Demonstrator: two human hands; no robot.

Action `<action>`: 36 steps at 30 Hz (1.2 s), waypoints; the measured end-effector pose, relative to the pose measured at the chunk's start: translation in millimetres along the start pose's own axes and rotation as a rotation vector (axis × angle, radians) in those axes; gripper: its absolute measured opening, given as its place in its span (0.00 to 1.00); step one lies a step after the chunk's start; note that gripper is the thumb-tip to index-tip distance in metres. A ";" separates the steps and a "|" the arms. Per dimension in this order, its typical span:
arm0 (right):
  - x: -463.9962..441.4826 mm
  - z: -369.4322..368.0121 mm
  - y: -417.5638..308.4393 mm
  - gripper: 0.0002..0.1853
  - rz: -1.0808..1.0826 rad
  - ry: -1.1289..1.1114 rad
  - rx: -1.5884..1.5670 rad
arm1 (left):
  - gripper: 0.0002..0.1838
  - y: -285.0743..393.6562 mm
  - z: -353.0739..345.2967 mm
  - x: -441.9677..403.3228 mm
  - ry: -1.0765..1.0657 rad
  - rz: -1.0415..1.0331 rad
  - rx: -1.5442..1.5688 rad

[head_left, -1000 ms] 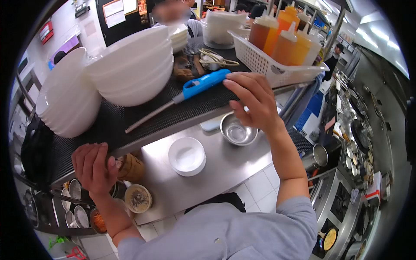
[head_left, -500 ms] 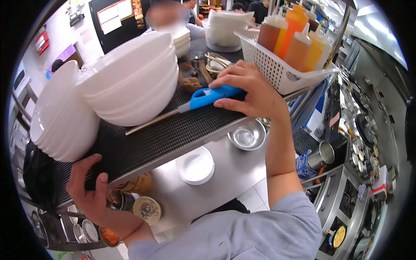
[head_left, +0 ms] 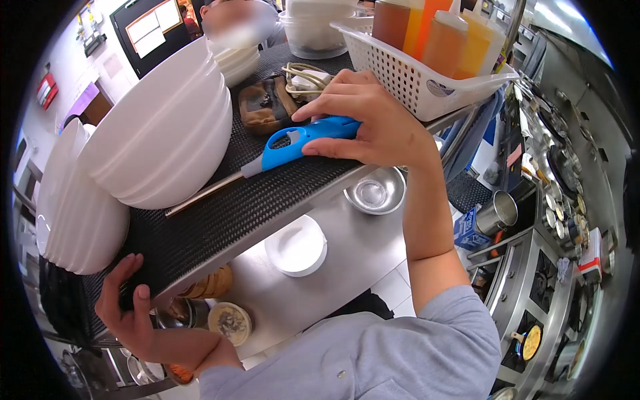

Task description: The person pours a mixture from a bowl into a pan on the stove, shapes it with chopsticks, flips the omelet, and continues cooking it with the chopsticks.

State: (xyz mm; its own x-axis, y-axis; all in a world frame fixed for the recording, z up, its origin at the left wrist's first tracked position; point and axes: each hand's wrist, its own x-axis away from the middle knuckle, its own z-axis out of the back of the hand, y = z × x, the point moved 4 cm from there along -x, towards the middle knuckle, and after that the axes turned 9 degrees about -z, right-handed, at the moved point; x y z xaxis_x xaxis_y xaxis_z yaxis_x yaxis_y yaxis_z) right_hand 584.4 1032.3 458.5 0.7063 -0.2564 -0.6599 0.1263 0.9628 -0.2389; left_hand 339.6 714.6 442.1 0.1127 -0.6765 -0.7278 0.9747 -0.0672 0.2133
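- Stacked glossy white bowls (head_left: 160, 127), left of the blue plastic lighter with a slim metal nozzle (head_left: 275, 159), partly overlapping one another.
- Left hand (head_left: 127, 320), left of the lighter, at the shelf edge: thumb and fingers parted; any grip is unclear.
- Lighter, over the black mesh-covered shelf (head_left: 213, 237): handle end hidden by the right hand (head_left: 377, 127), closed around it.
- Below the lighter: steel worktop (head_left: 347, 260).
- Right of it: white perforated plastic basket (head_left: 400, 73), squeeze bottles (head_left: 448, 50) cut off above; farther, a steel kitchen stove (head_left: 520, 267).

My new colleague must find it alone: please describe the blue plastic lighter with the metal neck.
Find the black mesh-covered shelf. There, in front of the brown fabric pouch, the right hand grips the lighter. Unlike its neighbours, it has a blue handle and thin rod.
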 end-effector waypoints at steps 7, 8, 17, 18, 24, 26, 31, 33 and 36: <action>1.4 0.5 1.0 0.19 0.060 0.064 -0.012 | 0.23 -1.6 -3.1 1.5 0.045 0.098 -0.031; 1.2 1.1 1.2 0.19 0.058 0.068 -0.008 | 0.23 -0.9 -3.4 1.0 0.045 0.092 -0.030; 1.4 -0.1 3.4 0.19 0.064 0.088 -0.002 | 0.17 -3.3 -3.6 3.1 0.062 0.141 -0.030; 1.1 -0.8 4.6 0.19 0.059 0.073 -0.020 | 0.16 -3.6 -3.8 3.4 0.065 0.148 -0.024; 1.5 2.8 0.4 0.20 0.041 0.041 -0.006 | 0.15 -0.6 -3.9 1.1 0.075 0.125 -0.040; 1.7 1.8 1.4 0.21 0.033 0.033 0.000 | 0.15 -0.6 -4.4 0.7 0.070 0.131 -0.047; 2.3 -2.8 6.6 0.21 -0.005 0.018 -0.061 | 0.14 -0.6 -4.9 0.9 0.080 0.100 -0.052; 2.0 -3.6 7.3 0.21 -0.006 0.015 -0.065 | 0.14 0.7 -5.1 0.2 0.079 0.098 -0.053; 1.6 -2.3 6.3 0.20 -0.002 0.013 -0.045 | 0.14 2.2 -4.8 -1.0 0.079 0.086 -0.052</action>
State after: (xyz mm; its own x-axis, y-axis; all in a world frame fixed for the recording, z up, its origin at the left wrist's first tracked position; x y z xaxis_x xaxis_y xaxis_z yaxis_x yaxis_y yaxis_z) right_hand 584.7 1037.8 454.3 0.6968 -0.2594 -0.6687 0.0961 0.9577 -0.2714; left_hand 342.5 718.6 440.1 0.2096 -0.6181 -0.7577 0.9691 0.0284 0.2449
